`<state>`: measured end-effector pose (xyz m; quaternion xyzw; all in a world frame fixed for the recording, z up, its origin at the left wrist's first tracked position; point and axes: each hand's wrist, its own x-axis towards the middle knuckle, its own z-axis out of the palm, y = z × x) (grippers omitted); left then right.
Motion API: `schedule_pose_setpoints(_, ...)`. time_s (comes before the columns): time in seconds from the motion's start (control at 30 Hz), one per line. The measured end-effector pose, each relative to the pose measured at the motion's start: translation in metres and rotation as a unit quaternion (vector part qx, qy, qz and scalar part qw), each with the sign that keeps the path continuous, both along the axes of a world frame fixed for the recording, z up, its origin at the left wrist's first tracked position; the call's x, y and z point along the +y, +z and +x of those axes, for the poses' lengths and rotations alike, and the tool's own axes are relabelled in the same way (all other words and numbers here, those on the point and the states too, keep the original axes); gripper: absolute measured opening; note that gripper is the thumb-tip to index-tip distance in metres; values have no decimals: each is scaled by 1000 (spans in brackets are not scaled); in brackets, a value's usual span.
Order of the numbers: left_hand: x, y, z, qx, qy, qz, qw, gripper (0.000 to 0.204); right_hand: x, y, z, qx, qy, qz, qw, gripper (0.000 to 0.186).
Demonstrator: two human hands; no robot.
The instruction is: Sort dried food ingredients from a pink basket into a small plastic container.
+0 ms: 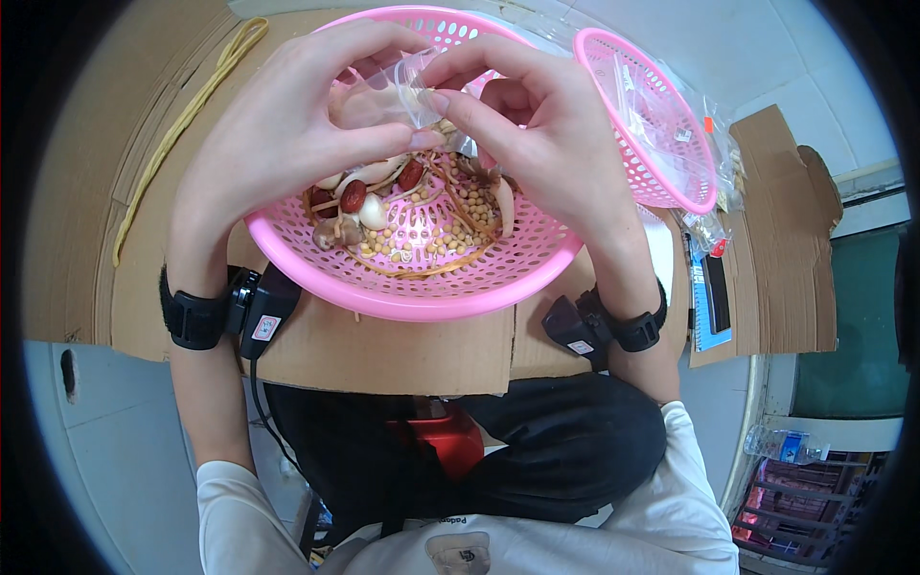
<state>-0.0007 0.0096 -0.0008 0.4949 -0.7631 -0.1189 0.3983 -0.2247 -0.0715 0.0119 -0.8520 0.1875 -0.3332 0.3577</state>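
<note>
A pink perforated basket (412, 305) holds yellow soybeans (446, 251), red dates (353, 195), mushrooms (340, 232), a white bulb (373, 213) and long brownish strands. Above it, my left hand (326, 134) grips a small clear plastic bag (383, 101) with pale contents I cannot make out, its thumb along the lower side. My right hand (532, 125) pinches the bag's end between thumb and bent fingers. Both wrists wear black straps with small dark devices.
A second pink basket (700, 197) with clear bags stands at the right, beside small packets (709, 230), a blue notebook (707, 326) and a cardboard flap (786, 268). A yellow cord (168, 139) lies left on the cardboard (431, 355). A plastic bottle (781, 444) lies lower right.
</note>
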Motion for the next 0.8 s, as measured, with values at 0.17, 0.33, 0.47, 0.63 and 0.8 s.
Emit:
schedule_pose_setpoints(0.17, 0, 0, -1, 7, -9, -6, 1000, 62, 1, 0, 0, 4, -4, -12, 1000, 19)
schedule_pose_setpoints(0.33, 0, 3, -1, -12, -16, -7, 1000, 61, 0, -1, 1, -11, -5, -18, 1000, 18)
schedule_pose_setpoints(0.47, 0, -4, 1, -2, 51, 1, 999, 58, 1, 1, 1, -42, -26, -33, 998, 19)
schedule_pose_setpoints(0.63, -6, -17, 7, 75, 68, -3, 995, 56, 1, 6, -2, -18, -20, 10, 1000, 17)
schedule_pose_setpoints(0.8, -2, -5, 4, 68, 93, 86, 990, 55, -2, -5, 0, 16, 18, 8, 1000, 19)
